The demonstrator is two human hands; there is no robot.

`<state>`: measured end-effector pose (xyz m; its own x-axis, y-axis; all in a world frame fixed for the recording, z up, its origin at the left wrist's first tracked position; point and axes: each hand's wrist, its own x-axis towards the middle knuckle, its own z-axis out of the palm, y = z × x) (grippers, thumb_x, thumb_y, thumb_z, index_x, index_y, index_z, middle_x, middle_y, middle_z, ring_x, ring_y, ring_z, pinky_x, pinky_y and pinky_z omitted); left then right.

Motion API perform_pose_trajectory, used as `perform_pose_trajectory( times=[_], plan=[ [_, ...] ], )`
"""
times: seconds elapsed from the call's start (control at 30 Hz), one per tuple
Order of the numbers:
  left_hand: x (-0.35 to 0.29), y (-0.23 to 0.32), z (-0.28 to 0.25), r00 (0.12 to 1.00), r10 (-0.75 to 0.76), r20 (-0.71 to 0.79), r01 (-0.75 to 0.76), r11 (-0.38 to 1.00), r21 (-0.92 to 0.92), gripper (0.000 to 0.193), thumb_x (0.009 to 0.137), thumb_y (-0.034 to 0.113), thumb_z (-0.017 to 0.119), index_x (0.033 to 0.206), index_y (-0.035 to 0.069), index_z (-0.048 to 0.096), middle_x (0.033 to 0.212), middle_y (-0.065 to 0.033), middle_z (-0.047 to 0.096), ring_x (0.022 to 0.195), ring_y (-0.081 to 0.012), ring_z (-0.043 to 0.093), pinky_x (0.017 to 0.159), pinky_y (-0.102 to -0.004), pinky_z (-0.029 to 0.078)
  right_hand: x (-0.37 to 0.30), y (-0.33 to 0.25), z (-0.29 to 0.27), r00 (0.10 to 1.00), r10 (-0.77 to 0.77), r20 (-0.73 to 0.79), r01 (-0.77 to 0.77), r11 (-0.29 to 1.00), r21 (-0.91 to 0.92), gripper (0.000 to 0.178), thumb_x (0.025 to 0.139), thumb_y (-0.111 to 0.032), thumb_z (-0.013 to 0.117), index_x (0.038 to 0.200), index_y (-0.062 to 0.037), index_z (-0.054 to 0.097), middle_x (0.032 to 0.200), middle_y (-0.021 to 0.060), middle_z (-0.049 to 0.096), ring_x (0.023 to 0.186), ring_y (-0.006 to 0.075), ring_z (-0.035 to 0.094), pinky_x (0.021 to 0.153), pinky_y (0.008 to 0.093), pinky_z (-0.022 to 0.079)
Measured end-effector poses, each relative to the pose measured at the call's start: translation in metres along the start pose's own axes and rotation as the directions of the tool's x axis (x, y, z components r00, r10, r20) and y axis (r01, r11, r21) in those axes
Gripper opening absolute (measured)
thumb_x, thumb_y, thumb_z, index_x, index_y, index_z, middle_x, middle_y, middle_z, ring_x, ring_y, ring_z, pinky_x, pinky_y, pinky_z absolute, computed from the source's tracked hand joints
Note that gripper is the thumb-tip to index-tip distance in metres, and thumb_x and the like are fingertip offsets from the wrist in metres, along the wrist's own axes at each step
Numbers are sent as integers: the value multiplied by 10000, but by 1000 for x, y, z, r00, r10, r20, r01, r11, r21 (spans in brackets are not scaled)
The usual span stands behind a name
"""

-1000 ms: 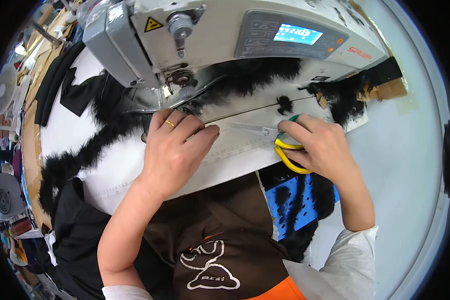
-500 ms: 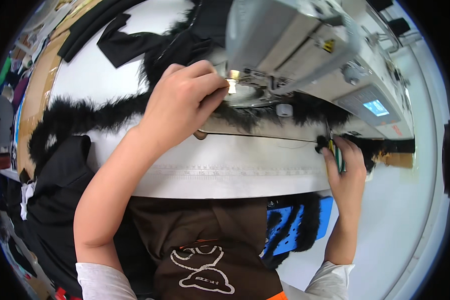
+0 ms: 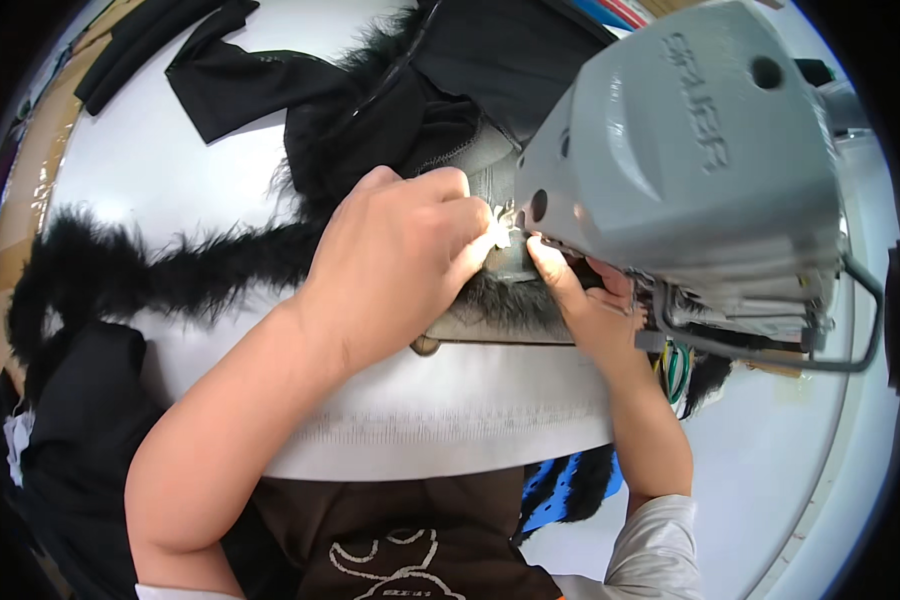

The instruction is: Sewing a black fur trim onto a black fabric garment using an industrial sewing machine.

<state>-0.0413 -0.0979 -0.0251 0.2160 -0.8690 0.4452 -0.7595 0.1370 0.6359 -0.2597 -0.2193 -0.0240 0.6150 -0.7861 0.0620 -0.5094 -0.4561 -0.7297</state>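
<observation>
My left hand (image 3: 400, 260) is closed at the needle area of a grey sewing machine (image 3: 705, 170). Its thumb and forefinger pinch in the bright lamplight, and what they hold is too small and glaring to name. Just right of them my right hand (image 3: 600, 310) reaches under the machine head, thumb extended; the head partly hides its other fingers. Black fluffy trim (image 3: 240, 262) runs from the left to below the needle area. Behind my left hand lies black fabric (image 3: 380, 130). Thread snips (image 3: 676, 370) with green and yellow handles rest at the table's right, beside more black fluff.
The white table (image 3: 370, 440) has a printed ruler along its near edge. Black cloth (image 3: 80, 420) hangs at the left. A blue perforated panel (image 3: 555, 495) with black fluff shows below the table. A wire guard (image 3: 865, 320) juts from the machine's right.
My right hand has let go of the thread snips and moved left to the needle area. My left hand stays there. The view has shifted, so the machine head looms larger.
</observation>
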Motion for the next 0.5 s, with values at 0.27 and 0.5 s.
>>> perform_pose_trajectory(
  times=[0.27,0.5],
  plan=[
    [0,2,-4,997,69,22,-69,998,2,106,817,30,700,774,73,613,803,-50,576,746,-234,631,773,-377,446,3,-19,3,985,-153,-80,154,988,3,249,891,-43,821,1133,-12,770,1131,49,756,1038,135,673,967,288,512],
    [1,2,-3,994,99,35,-100,994,38,111,764,-7,654,745,77,584,797,-57,559,752,-238,631,763,-375,438,2,-18,1,983,-172,-65,166,982,-91,226,896,-32,814,1117,-14,772,1108,48,756,1015,136,676,950,291,517]
  ],
)
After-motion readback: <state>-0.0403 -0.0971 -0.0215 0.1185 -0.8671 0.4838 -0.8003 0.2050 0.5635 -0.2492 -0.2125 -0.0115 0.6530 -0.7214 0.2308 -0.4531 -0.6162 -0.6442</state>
